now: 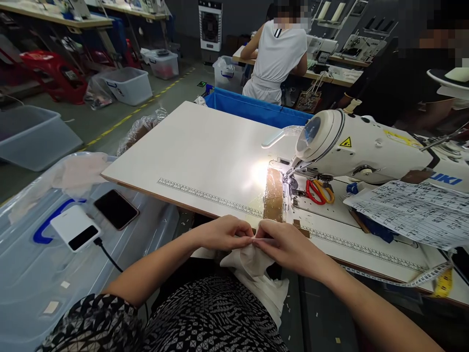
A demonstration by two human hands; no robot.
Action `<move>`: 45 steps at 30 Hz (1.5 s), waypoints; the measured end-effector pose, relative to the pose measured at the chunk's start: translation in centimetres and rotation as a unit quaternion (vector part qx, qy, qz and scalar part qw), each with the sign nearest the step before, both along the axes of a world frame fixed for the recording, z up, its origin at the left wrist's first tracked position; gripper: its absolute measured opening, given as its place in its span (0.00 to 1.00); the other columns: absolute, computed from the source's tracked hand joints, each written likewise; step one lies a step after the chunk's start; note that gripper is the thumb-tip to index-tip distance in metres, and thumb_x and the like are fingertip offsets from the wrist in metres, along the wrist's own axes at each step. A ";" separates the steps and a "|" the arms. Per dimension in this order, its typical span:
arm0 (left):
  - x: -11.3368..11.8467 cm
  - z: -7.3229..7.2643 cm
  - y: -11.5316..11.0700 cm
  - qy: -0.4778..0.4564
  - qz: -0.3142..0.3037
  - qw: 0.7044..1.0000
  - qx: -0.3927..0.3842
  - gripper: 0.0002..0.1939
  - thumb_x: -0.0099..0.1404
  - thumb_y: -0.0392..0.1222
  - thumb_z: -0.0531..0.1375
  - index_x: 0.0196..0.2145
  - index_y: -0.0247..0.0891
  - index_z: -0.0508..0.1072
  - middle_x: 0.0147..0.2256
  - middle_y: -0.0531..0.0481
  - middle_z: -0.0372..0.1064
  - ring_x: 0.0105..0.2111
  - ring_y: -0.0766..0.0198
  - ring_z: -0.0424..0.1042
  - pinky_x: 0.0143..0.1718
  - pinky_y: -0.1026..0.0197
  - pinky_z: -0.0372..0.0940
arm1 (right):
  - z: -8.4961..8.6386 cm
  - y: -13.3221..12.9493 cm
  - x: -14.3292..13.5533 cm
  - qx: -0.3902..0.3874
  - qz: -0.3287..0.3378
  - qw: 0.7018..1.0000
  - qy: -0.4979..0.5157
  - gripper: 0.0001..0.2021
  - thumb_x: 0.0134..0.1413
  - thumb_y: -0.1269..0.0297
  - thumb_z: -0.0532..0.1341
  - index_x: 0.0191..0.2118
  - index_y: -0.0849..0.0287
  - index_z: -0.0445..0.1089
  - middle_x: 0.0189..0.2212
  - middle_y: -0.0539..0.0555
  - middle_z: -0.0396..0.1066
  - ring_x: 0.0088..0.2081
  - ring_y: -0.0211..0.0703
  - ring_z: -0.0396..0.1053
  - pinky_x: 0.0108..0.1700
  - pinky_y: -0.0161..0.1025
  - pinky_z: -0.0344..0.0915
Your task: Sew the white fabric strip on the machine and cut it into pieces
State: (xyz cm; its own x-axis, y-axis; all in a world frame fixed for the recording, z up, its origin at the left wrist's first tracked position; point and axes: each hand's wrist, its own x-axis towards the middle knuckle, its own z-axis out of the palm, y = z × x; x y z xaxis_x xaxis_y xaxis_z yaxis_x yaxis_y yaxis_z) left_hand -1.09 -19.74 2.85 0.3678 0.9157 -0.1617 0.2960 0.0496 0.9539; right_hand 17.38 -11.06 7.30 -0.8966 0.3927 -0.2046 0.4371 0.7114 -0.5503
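My left hand (pixel 227 232) and my right hand (pixel 280 243) meet at the front edge of the sewing table. Between them they pinch a piece of thin white fabric (pixel 252 261), thumbs and forefingers closed on its upper edge. The rest of the cloth hangs in folds over my lap. Just beyond my hands stands a white sewing machine (pixel 351 146), its lamp lighting the needle area. A brown strip (pixel 274 195) lies on the table in front of the needle plate.
Red-handled scissors (pixel 315 192) lie beside the machine, with a written paper sheet (pixel 414 210) to the right. A tape measure (pixel 421 278) hangs along the front edge. At left, a phone (pixel 116 209) and a white power bank (pixel 75 227) rest on a plastic bin lid. A co-worker (pixel 274 58) sits ahead.
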 end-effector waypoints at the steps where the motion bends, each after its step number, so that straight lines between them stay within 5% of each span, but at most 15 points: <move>1: -0.2 -0.1 0.2 -0.008 -0.014 1.000 -0.007 0.13 0.66 0.47 0.55 0.35 0.34 0.72 0.26 0.53 0.63 0.27 0.69 0.58 0.27 0.66 0.53 | -0.2 0.1 0.1 -0.010 0.001 1.000 0.012 0.07 0.60 0.66 0.57 0.29 0.57 0.64 0.28 0.50 0.69 0.29 0.39 0.65 0.29 0.34 0.56; 5: -0.8 -0.3 0.9 -0.040 -0.083 0.996 -0.002 0.12 0.68 0.45 0.53 0.37 0.34 0.71 0.28 0.54 0.62 0.28 0.69 0.57 0.29 0.66 0.54 | -1.0 0.5 0.8 -0.100 0.018 0.993 0.066 0.10 0.64 0.58 0.54 0.33 0.56 0.65 0.36 0.53 0.69 0.35 0.41 0.65 0.34 0.36 0.59; 8: -0.7 -0.4 1.1 -0.038 -0.107 0.993 0.017 0.10 0.68 0.43 0.53 0.38 0.35 0.71 0.29 0.53 0.64 0.30 0.68 0.59 0.32 0.65 0.56 | -1.6 0.5 1.4 -0.127 -0.005 0.991 0.048 0.12 0.63 0.54 0.55 0.32 0.56 0.64 0.27 0.49 0.65 0.28 0.39 0.60 0.29 0.35 0.55; 15: 0.2 -1.2 1.0 -0.018 -0.077 0.997 0.001 0.10 0.67 0.42 0.53 0.37 0.35 0.71 0.31 0.52 0.65 0.32 0.67 0.60 0.33 0.65 0.56 | -2.2 0.1 1.9 -0.117 -0.050 0.991 0.042 0.13 0.61 0.54 0.55 0.29 0.56 0.61 0.23 0.46 0.61 0.25 0.38 0.56 0.27 0.35 0.50; 25: 1.5 -1.8 0.4 -0.078 -0.019 0.994 -0.079 0.17 0.63 0.54 0.58 0.31 0.34 0.68 0.26 0.55 0.57 0.26 0.70 0.54 0.25 0.66 0.49 | -2.1 -0.6 2.1 -0.122 -0.095 0.988 0.032 0.13 0.59 0.54 0.55 0.28 0.56 0.62 0.23 0.47 0.61 0.26 0.38 0.57 0.27 0.35 0.50; 33: 0.1 -0.5 1.2 -0.148 -0.023 0.972 -0.183 0.17 0.58 0.52 0.64 0.29 0.34 0.69 0.23 0.57 0.57 0.22 0.72 0.52 0.22 0.67 0.45 | -1.7 3.5 4.4 -0.278 -0.034 0.960 0.021 0.17 0.55 0.48 0.57 0.28 0.57 0.62 0.22 0.45 0.56 0.25 0.36 0.53 0.26 0.34 0.49; 45: -1.0 -0.5 2.9 -0.143 0.013 0.958 -0.246 0.21 0.50 0.53 0.68 0.26 0.35 0.65 0.21 0.58 0.56 0.21 0.73 0.52 0.22 0.67 0.44 | 0.1 6.0 6.5 -0.250 -0.087 0.963 0.050 0.14 0.48 0.52 0.60 0.26 0.59 0.66 0.23 0.47 0.61 0.27 0.37 0.55 0.29 0.35 0.51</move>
